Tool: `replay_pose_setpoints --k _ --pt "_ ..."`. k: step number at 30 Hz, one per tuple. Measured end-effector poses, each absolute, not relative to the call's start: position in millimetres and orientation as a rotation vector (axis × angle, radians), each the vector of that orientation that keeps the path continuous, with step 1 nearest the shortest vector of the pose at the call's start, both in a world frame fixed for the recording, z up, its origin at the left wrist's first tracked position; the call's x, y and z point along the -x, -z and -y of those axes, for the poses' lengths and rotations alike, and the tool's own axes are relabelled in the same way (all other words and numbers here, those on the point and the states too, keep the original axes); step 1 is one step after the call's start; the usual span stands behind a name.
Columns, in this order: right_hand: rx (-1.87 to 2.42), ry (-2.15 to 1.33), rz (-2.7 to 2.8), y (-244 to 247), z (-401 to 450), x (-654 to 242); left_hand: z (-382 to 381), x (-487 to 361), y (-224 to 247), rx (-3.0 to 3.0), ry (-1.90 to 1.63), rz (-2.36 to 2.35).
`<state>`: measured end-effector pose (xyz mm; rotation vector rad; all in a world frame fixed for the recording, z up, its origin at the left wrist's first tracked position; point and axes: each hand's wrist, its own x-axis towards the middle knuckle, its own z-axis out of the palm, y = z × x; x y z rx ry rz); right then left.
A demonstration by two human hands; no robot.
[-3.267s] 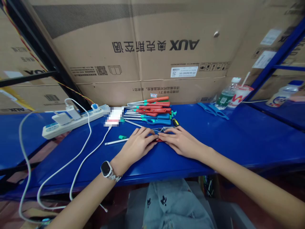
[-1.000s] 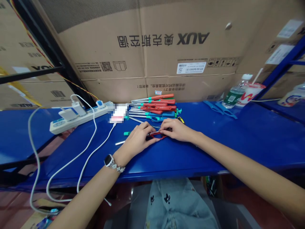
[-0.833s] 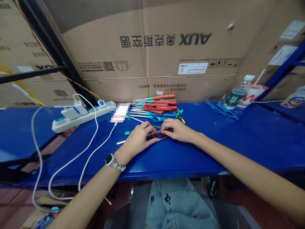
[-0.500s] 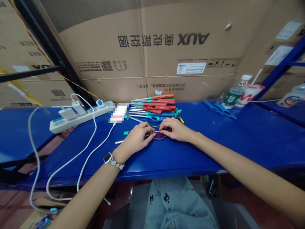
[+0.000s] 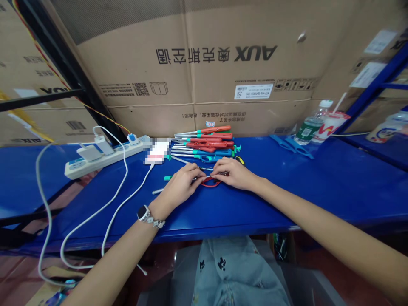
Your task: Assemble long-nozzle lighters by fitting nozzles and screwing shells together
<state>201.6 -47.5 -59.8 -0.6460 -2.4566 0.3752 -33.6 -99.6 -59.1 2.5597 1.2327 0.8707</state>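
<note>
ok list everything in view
looped part: 1, red, centre
lighters: several, red/blue, centre
tool: 1, yellow/black, centre
small piece: 1, green, left
rods: 2, silver, left
pixelated item: 1, whitish, left
power strip: 1, white, left
cables: several, mostly white, left
bottles: 2, clear/whitish, right
cup: 1, red/white, right
flat pieces: seemingly 2, blue, right
boxes: several, brown, back
posts: 2, black/blue, sides
table: 1, blue, middle
watch: 1, silver/black, left wrist
left hand: 1, holding looped part
right hand: 1, holding looped part
</note>
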Motion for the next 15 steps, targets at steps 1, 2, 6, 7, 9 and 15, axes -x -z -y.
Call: replay_pose_setpoints --k 1,2,6,7,9,15 --pt "0.648 -0.377 2.456 59.6 47.9 -201.6 100.3 34.1 59.3 -2.574 -0.871 -1.221" --pt "0.651 -0.380 2.457 59.3 48.3 -201.6 101.2 34.5 59.3 -2.599 -0.870 -1.206" --pt "0.679 -0.373 2.472 57.8 50.1 -201.8 105.6 35.1 56.2 -2.756 -0.806 -1.190" --pt "0.685 -0.369 2.475 57.4 50.4 -202.0 106.5 35.1 55.0 -2.791 -0.775 -1.193" --pt "0.692 -0.368 2.483 56.3 50.7 -202.4 107.5 35.1 52.7 -2.850 -0.712 -1.192" --pt "0.689 -0.437 2.514 50.9 52.8 -203.1 108.9 33.8 49.5 -2.945 -0.638 -1.200"
